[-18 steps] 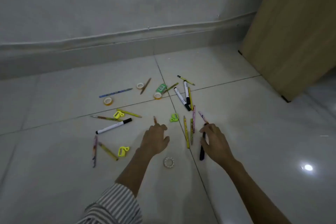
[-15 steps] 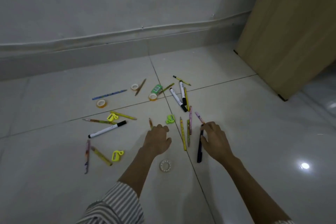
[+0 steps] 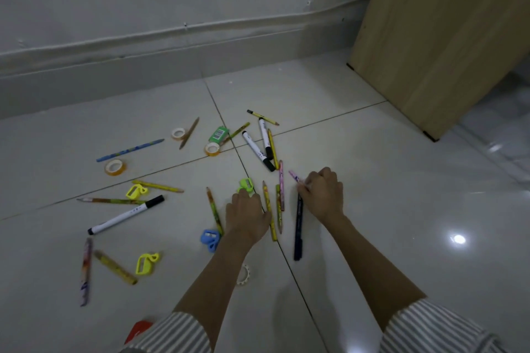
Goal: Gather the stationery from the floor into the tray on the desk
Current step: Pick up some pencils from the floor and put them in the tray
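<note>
Pencils, markers, tape rolls and sharpeners lie scattered on the tiled floor. My left hand is palm down, its curled fingertips at the near edge of a green sharpener. Its thumb lies beside a yellow pencil; any grip is hidden. My right hand pinches the near end of a pink pencil, just above a black pen. An orange-green pencil and a blue sharpener lie left of my left hand. No tray is in view.
A wooden desk panel stands at the right, the wall and skirting behind. Two markers, a green eraser and tape rolls lie farther off. A white tape ring peeks from under my left forearm.
My left hand has shifted right, away from the orange-green pencil to the green sharpener. The blue sharpener has come into sight. My right hand has stayed at the pink pencil and black pen.
</note>
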